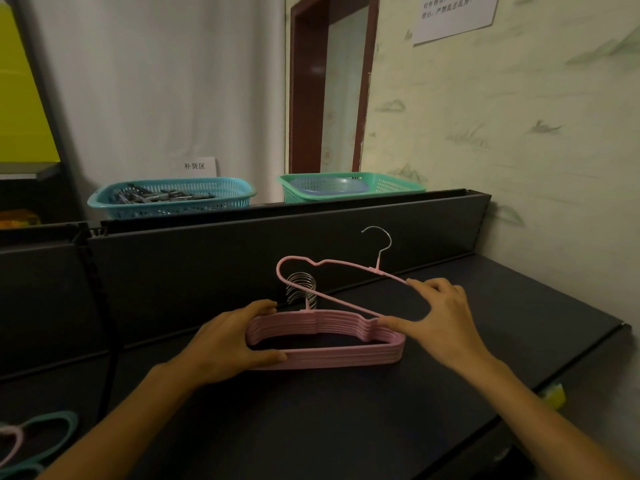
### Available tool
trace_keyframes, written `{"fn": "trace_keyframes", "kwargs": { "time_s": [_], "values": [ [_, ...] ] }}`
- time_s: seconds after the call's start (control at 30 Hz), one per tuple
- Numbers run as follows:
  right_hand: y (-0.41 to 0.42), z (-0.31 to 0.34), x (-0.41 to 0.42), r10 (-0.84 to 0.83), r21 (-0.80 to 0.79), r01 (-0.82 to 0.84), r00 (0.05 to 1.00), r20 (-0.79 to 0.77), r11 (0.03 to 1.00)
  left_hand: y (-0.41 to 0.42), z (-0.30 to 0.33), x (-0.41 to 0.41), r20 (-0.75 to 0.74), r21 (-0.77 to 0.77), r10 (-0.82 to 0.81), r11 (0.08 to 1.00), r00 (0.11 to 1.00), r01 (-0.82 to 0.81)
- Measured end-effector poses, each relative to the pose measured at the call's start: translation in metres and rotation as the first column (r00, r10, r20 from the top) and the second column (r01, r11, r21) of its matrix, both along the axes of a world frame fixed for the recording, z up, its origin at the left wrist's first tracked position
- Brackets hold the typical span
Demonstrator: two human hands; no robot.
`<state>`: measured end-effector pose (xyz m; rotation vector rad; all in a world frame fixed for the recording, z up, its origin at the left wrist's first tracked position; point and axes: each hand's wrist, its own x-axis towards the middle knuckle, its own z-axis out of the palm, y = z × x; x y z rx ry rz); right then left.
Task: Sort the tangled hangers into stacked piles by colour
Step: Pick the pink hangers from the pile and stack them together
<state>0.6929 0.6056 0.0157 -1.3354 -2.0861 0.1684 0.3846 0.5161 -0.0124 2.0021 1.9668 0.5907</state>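
A stack of several pink hangers (332,355) lies flat on the dark shelf (346,427), its metal hooks (302,291) bunched at the back. My left hand (228,344) grips the stack's left end, thumb in front and fingers behind. My right hand (440,317) holds one more pink hanger (332,265) by its right end, tilted up over the stack with its left end raised and its hook (381,240) pointing up. At the bottom left corner lie green hangers (52,434) and a pale pink one (12,445), partly cut off by the frame edge.
A black back panel (207,265) rises behind the shelf. Above it stand a blue basket (173,202) of dark items and a green basket (349,187) holding a blue bowl. The wall (519,168) closes the right side. A yellow object (554,396) sits at the shelf's right edge.
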Motion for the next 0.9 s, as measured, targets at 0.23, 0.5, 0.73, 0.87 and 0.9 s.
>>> {"fn": "trace_keyframes", "kwargs": {
  "time_s": [0.23, 0.5, 0.73, 0.87, 0.9],
  "values": [
    [-0.003, -0.007, -0.012, 0.163, -0.099, -0.153, 0.98, 0.11, 0.983, -0.009, -0.002, -0.01, 0.083, 0.014, 0.117, 0.993, 0.99, -0.119],
    [-0.003, -0.015, -0.038, 0.235, -0.142, -0.209, 0.949, 0.21, 0.968, -0.034, 0.0, -0.036, 0.184, 0.067, 0.119, 0.989, 0.976, -0.133],
    [-0.006, -0.016, -0.061, 0.291, -0.183, -0.257, 0.937, 0.192, 0.949, -0.039, -0.002, -0.041, 0.187, 0.127, 0.088, 0.985, 0.978, -0.113],
    [-0.006, -0.016, -0.064, 0.293, -0.198, -0.256, 0.936, 0.192, 0.946, -0.04, -0.005, -0.045, 0.181, 0.154, 0.08, 0.982, 0.98, -0.109],
    [-0.005, -0.016, -0.065, 0.294, -0.198, -0.257, 0.937, 0.189, 0.946, -0.039, -0.005, -0.045, 0.177, 0.155, 0.079, 0.982, 0.981, -0.107]
  ]
}}
